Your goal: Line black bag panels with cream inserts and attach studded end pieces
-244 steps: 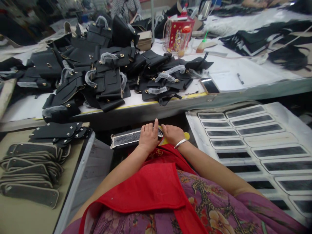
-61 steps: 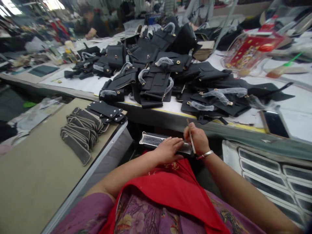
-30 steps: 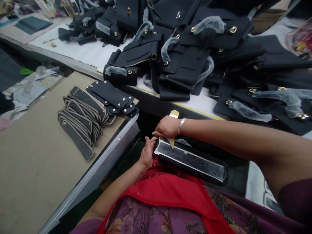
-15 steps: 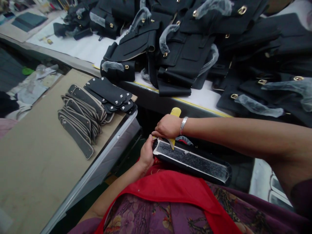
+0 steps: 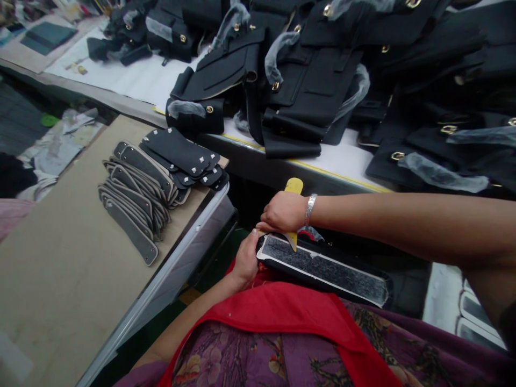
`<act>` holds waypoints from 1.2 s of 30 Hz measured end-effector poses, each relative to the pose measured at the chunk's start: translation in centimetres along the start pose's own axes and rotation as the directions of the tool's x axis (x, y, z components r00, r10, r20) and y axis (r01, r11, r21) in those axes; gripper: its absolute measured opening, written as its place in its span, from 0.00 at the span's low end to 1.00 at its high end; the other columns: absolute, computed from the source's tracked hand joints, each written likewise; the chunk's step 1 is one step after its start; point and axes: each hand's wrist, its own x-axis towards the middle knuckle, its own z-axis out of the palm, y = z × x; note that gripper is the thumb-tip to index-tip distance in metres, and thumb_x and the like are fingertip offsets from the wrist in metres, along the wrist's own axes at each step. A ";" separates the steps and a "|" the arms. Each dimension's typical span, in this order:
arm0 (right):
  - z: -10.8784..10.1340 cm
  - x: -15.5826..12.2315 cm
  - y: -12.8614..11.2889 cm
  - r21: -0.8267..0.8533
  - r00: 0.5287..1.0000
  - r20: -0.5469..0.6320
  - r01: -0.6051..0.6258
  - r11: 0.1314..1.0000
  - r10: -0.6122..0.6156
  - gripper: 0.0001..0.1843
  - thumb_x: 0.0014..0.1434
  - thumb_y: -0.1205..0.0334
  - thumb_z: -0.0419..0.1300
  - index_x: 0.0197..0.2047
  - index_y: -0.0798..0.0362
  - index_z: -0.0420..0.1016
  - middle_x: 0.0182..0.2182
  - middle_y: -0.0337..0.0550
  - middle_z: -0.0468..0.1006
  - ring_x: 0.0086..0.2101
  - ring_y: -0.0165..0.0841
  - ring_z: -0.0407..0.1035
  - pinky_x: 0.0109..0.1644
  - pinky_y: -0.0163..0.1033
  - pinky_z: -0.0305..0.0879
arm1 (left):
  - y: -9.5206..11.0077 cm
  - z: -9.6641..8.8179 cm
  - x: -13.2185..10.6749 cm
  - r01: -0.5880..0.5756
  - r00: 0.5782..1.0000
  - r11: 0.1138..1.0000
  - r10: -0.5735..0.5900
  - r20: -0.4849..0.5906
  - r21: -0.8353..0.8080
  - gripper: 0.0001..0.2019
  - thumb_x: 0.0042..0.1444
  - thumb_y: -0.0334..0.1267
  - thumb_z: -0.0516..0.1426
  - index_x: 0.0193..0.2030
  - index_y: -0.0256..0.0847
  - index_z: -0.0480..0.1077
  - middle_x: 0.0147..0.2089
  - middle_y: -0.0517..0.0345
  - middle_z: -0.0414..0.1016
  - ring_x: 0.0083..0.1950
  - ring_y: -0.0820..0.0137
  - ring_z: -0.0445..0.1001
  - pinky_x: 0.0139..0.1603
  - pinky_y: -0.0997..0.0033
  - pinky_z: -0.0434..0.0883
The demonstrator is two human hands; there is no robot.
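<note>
Grips a yellow strip (image 5: 294,186) in the curled right hand (image 5: 285,212), at the left end of the bag (image 5: 324,271); clasps that end in the half-closed left hand (image 5: 246,259).

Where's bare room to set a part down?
Largest: the tan board, between the pink cloth and the gray strips. Smaller, farther off: the white tabletop between the teal sheet and the black bags, a small yellow bit on it. Crowded: under those bags, and where the left hand and right hand, with its yellow strip, share one end of the black piece.
</note>
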 end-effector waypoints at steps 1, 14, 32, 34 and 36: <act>0.1 -0.1 0.0 0.002 1.000 -0.002 -0.003 1.000 0.003 0.32 0.65 0.49 0.37 0.33 0.57 0.77 0.32 0.51 0.79 0.32 0.36 0.71 0.33 0.39 0.53 | 0.1 0.0 0.0 -0.027 1.000 1.000 0.026 0.003 0.010 0.21 0.59 0.54 0.48 0.37 0.37 0.71 0.38 0.56 0.76 0.41 0.68 0.72 0.42 0.71 0.67; 0.7 -1.3 -1.1 0.103 0.961 0.048 -0.277 0.955 0.274 0.38 0.64 0.43 0.33 0.31 0.57 0.78 0.30 0.54 0.79 0.32 0.39 0.73 0.33 0.39 0.57 | 1.7 -0.4 1.2 -0.023 0.979 0.999 0.017 0.203 0.031 0.21 0.59 0.51 0.49 0.49 0.38 0.69 0.45 0.51 0.75 0.48 0.62 0.71 0.47 0.67 0.67; 0.6 -3.6 -2.7 0.130 0.873 0.196 -0.475 0.870 0.447 0.36 0.65 0.46 0.33 0.35 0.54 0.78 0.30 0.55 0.78 0.33 0.42 0.73 0.32 0.40 0.60 | 4.2 -0.6 3.2 -0.145 0.884 0.941 -0.016 0.468 0.306 0.14 0.58 0.42 0.51 0.47 0.40 0.69 0.47 0.53 0.72 0.48 0.63 0.69 0.50 0.68 0.64; 0.5 -3.6 -3.1 0.117 0.866 0.197 -0.486 0.866 0.460 0.34 0.65 0.47 0.34 0.35 0.54 0.78 0.30 0.55 0.78 0.33 0.43 0.73 0.32 0.40 0.60 | 4.4 -0.7 3.3 -0.183 0.882 0.919 -0.004 0.471 0.350 0.13 0.58 0.41 0.50 0.46 0.40 0.69 0.46 0.53 0.72 0.48 0.63 0.69 0.51 0.67 0.63; 0.5 -3.7 -3.6 0.120 0.845 0.202 -0.523 0.844 0.495 0.33 0.65 0.47 0.34 0.36 0.54 0.78 0.30 0.55 0.78 0.32 0.43 0.73 0.32 0.40 0.60 | 4.3 -0.7 3.2 -0.192 0.887 0.905 -0.004 0.462 0.378 0.13 0.58 0.41 0.51 0.46 0.40 0.69 0.46 0.54 0.73 0.47 0.64 0.70 0.50 0.68 0.64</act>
